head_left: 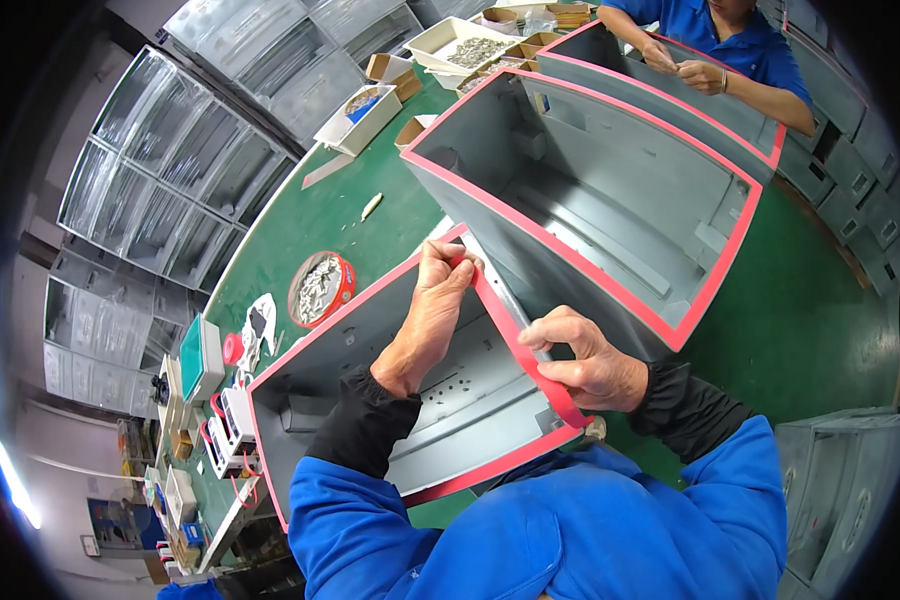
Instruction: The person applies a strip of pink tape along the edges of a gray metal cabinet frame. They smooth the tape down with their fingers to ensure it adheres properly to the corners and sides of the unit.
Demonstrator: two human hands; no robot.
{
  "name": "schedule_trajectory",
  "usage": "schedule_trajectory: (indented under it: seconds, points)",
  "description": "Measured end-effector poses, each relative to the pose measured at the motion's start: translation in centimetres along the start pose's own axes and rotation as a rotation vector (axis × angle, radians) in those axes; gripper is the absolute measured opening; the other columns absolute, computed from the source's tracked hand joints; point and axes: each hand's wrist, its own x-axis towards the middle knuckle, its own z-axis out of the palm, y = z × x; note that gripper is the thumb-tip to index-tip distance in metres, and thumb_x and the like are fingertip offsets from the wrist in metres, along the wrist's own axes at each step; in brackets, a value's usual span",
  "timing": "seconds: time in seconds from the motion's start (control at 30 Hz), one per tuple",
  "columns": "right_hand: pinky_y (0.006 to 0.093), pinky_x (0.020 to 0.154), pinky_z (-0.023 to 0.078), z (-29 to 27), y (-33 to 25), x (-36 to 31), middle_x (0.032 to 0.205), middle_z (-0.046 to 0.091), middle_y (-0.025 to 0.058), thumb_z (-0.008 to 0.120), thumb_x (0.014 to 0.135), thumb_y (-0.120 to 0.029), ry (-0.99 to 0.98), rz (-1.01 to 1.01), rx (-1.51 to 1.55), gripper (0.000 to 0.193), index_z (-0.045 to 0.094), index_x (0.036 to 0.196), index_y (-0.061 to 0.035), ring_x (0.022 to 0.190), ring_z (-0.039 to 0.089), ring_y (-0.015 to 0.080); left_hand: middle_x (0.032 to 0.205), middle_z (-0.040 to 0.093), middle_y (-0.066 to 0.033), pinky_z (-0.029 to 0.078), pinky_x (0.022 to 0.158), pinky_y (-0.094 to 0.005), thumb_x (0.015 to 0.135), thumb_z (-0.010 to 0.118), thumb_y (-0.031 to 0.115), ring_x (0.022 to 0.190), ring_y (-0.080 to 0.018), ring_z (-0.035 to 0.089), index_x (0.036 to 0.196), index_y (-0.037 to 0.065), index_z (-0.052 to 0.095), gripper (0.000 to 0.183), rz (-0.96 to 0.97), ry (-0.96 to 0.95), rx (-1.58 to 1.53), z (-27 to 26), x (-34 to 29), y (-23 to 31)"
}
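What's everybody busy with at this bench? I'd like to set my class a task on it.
A person in blue bends over an open grey box. Their left hand has a pinching grip on a red strip at a far corner; their right hand is at the same edge, nearer the body, though its exact grip is unclear. A second grey box, red-rimmed, stands beside it. Across the bench, another person has both hands together above a third box.

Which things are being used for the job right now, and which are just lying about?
In use:
- left hand, pinching the red strip
- right hand, at the same edge
- near grey box

Apparently just lying about:
- round red tub
- green-and-white container
- white tray
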Motion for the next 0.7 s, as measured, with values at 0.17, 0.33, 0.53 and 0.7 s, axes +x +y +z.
schedule_trajectory:
  seconds: [0.17,0.33,0.53,0.7]
  points:
    - [0.0372,0.076,0.053,1.4,1.1,-0.7,0.110,0.061,0.0150,0.066,0.070,0.013,0.061,0.043,0.152,0.044,0.043,0.101,-0.0093,0.096,0.063,0.0293,0.095,0.043,-0.0013,0.035,0.086,-0.0242,0.100,0.042,0.005,0.085,-0.0090,0.040,0.101,0.010,0.038,0.007,0.103,0.005,0.306,-1.4,1.4,-1.2]
    - [0.0387,0.081,0.052,2.2,1.9,-0.5,0.110,0.062,0.0145,0.065,0.072,0.013,0.075,0.196,0.237,0.041,0.042,0.098,-0.0084,0.095,0.063,0.0316,0.099,0.042,-0.0004,0.036,0.083,-0.0239,0.096,0.044,-0.002,0.085,-0.0081,0.038,0.100,0.009,0.040,0.012,0.059,0.086,0.395,-2.4,2.7,-1.9]
    - [0.0380,0.086,0.048,3.1,4.5,0.0,0.111,0.062,0.0143,0.059,0.082,0.006,0.118,0.370,0.298,0.027,0.042,0.096,-0.0085,0.097,0.060,0.0307,0.098,0.048,-0.0037,0.041,0.077,-0.0271,0.087,0.050,-0.008,0.082,-0.0106,0.043,0.102,0.006,0.041,0.023,0.194,0.194,0.692,-4.6,6.1,-3.4]
    - [0.0379,0.092,0.048,3.4,5.6,-0.2,0.112,0.061,0.0143,0.055,0.087,0.008,0.152,0.467,0.350,0.023,0.043,0.096,-0.0091,0.103,0.060,0.0250,0.092,0.051,-0.0052,0.044,0.068,-0.0301,0.085,0.054,-0.008,0.072,-0.0134,0.047,0.103,0.006,0.040,0.027,0.255,0.224,0.769,-5.0,7.8,-4.4]
